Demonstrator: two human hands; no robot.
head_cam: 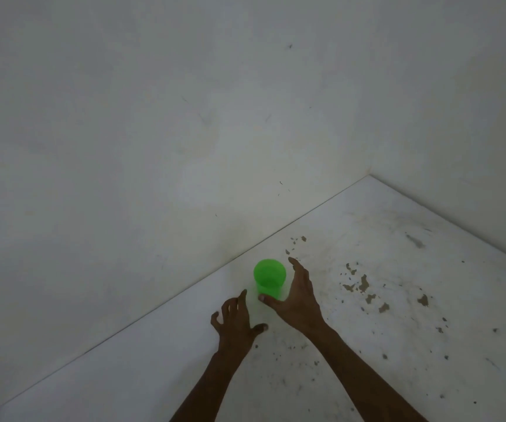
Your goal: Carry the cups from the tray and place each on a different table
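A bright green plastic cup [269,278] stands upright on a white table [397,300], close to the wall. My right hand [299,296] lies just to the cup's right, fingers stretched out and apart; its thumb tip sits at the foot of the cup, and the hand is not closed round it. My left hand [235,322] is in front of the cup and to its left, fingers spread and bent, tips near the tabletop, holding nothing. No tray and no other cup are in view.
The table fills a corner between two plain white walls [154,132]. Its top is worn, with chipped brown patches [362,284] to the right of the hands. The table's left edge runs along the wall.
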